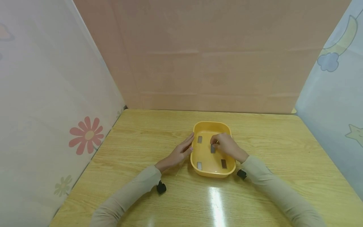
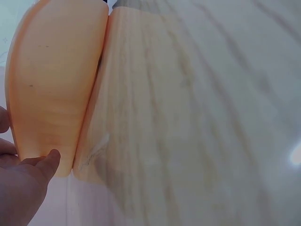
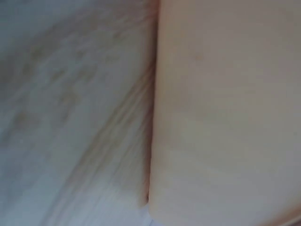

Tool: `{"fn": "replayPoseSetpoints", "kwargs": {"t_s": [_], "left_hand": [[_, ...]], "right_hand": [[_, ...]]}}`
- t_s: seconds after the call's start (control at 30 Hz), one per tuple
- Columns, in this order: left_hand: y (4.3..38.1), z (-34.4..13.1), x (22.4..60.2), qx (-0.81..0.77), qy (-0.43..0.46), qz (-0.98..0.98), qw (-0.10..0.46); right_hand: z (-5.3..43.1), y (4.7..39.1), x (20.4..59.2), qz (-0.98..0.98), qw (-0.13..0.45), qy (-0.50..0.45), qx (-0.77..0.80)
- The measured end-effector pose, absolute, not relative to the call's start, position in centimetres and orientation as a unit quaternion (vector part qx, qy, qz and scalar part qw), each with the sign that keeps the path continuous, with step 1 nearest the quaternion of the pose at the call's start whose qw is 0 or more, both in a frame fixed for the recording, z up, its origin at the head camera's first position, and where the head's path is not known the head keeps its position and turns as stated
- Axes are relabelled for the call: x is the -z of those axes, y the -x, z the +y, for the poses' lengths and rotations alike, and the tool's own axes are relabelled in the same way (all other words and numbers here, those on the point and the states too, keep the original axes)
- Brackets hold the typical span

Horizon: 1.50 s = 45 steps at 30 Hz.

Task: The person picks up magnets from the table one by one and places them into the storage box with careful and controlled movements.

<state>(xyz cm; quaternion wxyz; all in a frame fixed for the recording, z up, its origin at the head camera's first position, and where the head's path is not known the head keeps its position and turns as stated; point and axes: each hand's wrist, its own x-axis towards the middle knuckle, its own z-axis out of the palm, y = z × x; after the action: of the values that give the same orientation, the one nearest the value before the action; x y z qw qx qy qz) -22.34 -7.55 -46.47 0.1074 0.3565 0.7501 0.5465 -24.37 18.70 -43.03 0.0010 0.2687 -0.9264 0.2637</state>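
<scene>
A yellow plastic basin (image 1: 213, 169) with rounded corners sits on the wooden table. My left hand (image 1: 181, 150) lies along its left side with fairly straight fingers touching the wall; in the left wrist view the fingertips press that wall (image 2: 51, 94). Reaching over the right rim, my right hand (image 1: 227, 145) pinches the upper end of a small dark grey rectangular piece (image 1: 212, 149) near the basin's middle. Around it on the basin floor lie a brownish-grey piece (image 1: 199, 139), a silver-grey piece (image 1: 199, 165) and a dark brown piece (image 1: 224, 164). The right wrist view shows only the basin's outer wall (image 3: 221, 117).
The wood-grain table (image 1: 147, 132) extends on both sides of the basin. A plain pinkish-brown sheet (image 1: 210, 56) hangs behind it, with patterned curtains left (image 1: 42, 94) and right (image 1: 334, 104). Black wrist devices (image 1: 161, 188) are worn beneath both sleeves.
</scene>
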Motion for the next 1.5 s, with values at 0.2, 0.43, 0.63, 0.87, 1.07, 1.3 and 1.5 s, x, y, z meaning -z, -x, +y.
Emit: {"fn": "replayPoseSetpoints", "kwargs": {"t_s": [0.2,0.43,0.63,0.87,1.07,1.3,1.5], "left_hand": [[22.4,-7.6,46.4,-0.557,-0.36,0.74,0.112],[22.1,-7.5,45.3,-0.552,-0.37,0.739,0.116],[22.5,-7.5,45.9,-0.549,-0.37,0.741,0.115],[22.8,-7.6,46.2,-0.549,-0.36,0.742,0.135],[22.8,-7.8,45.9,-0.545,-0.355,0.747,0.138],[23.2,-8.4,45.7,-0.557,-0.359,0.739,0.121],[23.3,-9.1,45.0,-0.542,-0.347,0.761,0.082]], "right_hand": [[18.7,24.4,43.2,-0.928,0.004,-0.269,-0.258],[18.8,24.3,43.1,-0.929,0.0,-0.268,-0.254],[19.1,24.4,43.0,-0.926,-0.001,-0.272,-0.262],[19.4,24.4,42.8,-0.922,0.008,-0.283,-0.266],[19.8,24.1,42.2,-0.919,0.007,-0.279,-0.28],[21.0,23.5,40.9,-0.92,0.027,-0.262,-0.29],[22.2,23.1,39.9,-0.918,0.065,-0.266,-0.287]]}}
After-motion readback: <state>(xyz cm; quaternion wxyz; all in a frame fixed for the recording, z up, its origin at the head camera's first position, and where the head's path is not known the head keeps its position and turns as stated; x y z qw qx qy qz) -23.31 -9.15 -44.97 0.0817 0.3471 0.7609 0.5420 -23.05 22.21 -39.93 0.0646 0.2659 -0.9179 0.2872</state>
